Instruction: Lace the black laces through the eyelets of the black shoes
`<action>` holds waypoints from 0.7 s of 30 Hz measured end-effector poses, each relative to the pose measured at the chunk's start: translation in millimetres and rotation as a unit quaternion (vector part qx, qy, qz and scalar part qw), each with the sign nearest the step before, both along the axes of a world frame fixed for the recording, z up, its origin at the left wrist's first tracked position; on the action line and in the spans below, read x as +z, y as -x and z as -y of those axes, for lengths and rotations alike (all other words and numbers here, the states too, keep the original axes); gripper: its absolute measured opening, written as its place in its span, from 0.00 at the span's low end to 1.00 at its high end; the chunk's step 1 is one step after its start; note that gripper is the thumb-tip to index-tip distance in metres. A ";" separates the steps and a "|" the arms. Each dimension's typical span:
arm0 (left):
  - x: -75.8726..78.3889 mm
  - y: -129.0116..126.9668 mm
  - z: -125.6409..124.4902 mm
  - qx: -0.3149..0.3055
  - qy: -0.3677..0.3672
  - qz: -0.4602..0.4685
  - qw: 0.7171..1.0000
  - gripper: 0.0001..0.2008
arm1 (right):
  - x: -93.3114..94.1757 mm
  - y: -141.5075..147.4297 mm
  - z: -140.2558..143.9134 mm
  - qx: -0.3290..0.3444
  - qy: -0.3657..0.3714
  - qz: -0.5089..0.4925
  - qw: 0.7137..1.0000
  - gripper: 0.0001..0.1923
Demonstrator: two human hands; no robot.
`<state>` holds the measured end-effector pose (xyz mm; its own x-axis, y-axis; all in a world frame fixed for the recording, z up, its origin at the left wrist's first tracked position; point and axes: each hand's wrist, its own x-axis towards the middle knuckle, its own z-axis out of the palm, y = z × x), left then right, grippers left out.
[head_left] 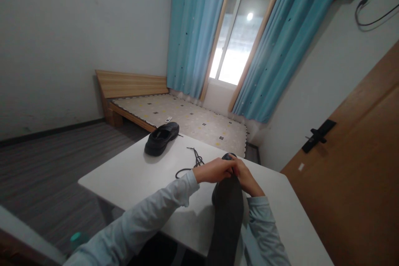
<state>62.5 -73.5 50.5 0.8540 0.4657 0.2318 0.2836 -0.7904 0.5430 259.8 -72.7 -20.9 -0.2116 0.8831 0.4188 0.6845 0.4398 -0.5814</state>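
Note:
A dark grey leg-like shape [229, 208] lies along the white table [124, 174], with a black shoe [229, 156] at its far end, mostly covered by my hands. My left hand [216, 170] reaches across from the left, fingers closed at the top of the shoe; what they pinch is hidden. From the right, my right hand [246, 178] curls closed around the shoe's side, touching the left fingers. A loose black shoelace [198, 158] lies looped on the tabletop beside my left hand. Farther left, a second black shoe [162, 138] stands at the table's back edge.
Behind the table is a wooden bed [131, 85] with a patterned mattress [193, 118]. Blue curtains [196, 29] flank a window [240, 37]. To the right is a brown door [352, 174] with a black handle [318, 136]. A green-capped object [75, 237] is low at left.

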 end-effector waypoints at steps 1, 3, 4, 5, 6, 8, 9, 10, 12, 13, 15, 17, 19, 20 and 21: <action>0.4 -0.3 0.6 -0.001 -0.010 0.001 1.000 0.14 | 2.6 1.5 1.3 -0.002 -0.001 0.000 1.000 0.32; 0.1 -1.4 0.5 -0.007 -0.035 0.003 0.999 0.14 | 7.1 3.6 3.9 -0.007 -0.004 -0.003 1.000 0.28; -0.7 -2.5 -0.2 -0.017 -0.048 0.005 0.999 0.13 | 9.1 3.8 5.1 -0.010 -0.003 -0.003 1.000 0.25; -1.9 -4.0 -1.4 -0.029 -0.062 0.008 0.998 0.12 | 11.0 3.4 6.2 -0.013 0.000 -0.001 1.000 0.22; -3.6 -5.9 -3.1 -0.042 -0.075 0.009 0.996 0.10 | 12.8 2.4 7.1 -0.019 0.002 0.003 1.000 0.17; -7.9 -11.1 -7.5 -0.063 -0.108 0.008 0.992 0.10 | 15.7 -0.8 8.4 -0.036 0.001 0.008 0.999 0.07; -10.4 -14.0 -9.9 -0.069 -0.126 0.009 0.990 0.11 | 16.9 -2.6 8.8 -0.044 -0.002 0.005 0.999 0.04; -12.8 -16.8 -12.3 -0.072 -0.142 0.011 0.987 0.12 | 17.9 -4.3 9.0 -0.048 -0.005 -0.003 0.999 0.03; -16.8 -21.9 -16.2 -0.071 -0.165 0.011 0.984 0.13 | 19.4 -7.1 9.0 -0.040 -0.006 -0.041 0.998 0.04; -18.1 -23.9 -17.4 -0.067 -0.172 0.007 0.983 0.13 | 19.9 -8.2 9.1 -0.032 -0.002 -0.069 0.997 0.05; -19.1 -27.2 -18.4 -0.055 -0.182 -0.018 0.982 0.13 | 20.5 -10.2 9.0 -0.021 0.010 -0.129 0.991 0.07; -18.7 -30.2 -17.8 -0.038 -0.192 -0.055 0.979 0.11 | 20.1 -12.2 8.6 -0.028 0.018 -0.158 0.987 0.09; -18.1 -33.4 -16.3 -0.027 -0.211 -0.095 0.972 0.08 | 18.0 -13.6 7.4 -0.036 0.015 -0.141 0.989 0.09; -17.9 -35.2 -15.4 -0.024 -0.223 -0.112 0.968 0.07 | 16.5 -13.9 6.5 -0.035 0.013 -0.124 0.992 0.07; -17.9 -37.0 -14.6 -0.022 -0.233 -0.126 0.964 0.06 | 14.8 -13.9 5.5 -0.030 0.013 -0.110 0.993 0.06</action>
<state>99.5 -58.9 32.6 0.9268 0.3236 0.1908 0.3212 -0.9460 0.0442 273.7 -78.1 -6.2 -0.0644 0.9023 0.4262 0.5643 0.3852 -0.7302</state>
